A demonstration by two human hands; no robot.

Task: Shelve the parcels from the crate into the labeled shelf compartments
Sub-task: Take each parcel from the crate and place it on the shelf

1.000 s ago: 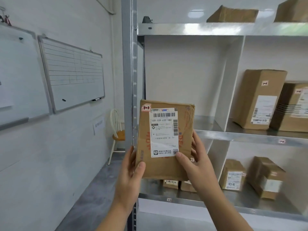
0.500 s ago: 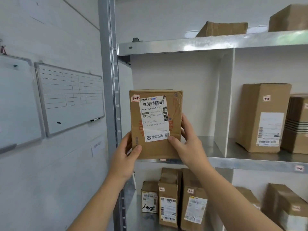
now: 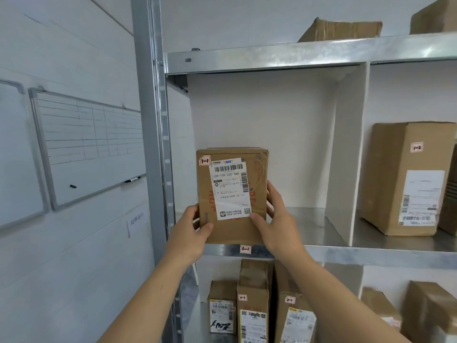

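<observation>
A brown cardboard parcel [image 3: 232, 226] with a white shipping label and a small "1-1" sticker stands upright at the front lip of the left shelf compartment. My left hand [image 3: 191, 231] grips its lower left edge. My right hand [image 3: 274, 219] holds its right side, thumb on the label's lower corner. The shelf edge below carries a matching "1-1" tag [image 3: 245, 249]. Behind the parcel the compartment floor [image 3: 306, 226] is bare metal. No crate is in view.
A white divider [image 3: 346, 157] separates this compartment from the one holding a tall "1-2" box [image 3: 405, 179]. Several "2-1" parcels [image 3: 252, 303] stand on the shelf below. More boxes [image 3: 341, 29] lie on top. A steel upright [image 3: 153, 144] and a whiteboard [image 3: 86, 147] are at left.
Both hands have carried the parcel up and forward, from in front of the shelf post to the front edge of the 1-1 compartment. My view has tilted upward.
</observation>
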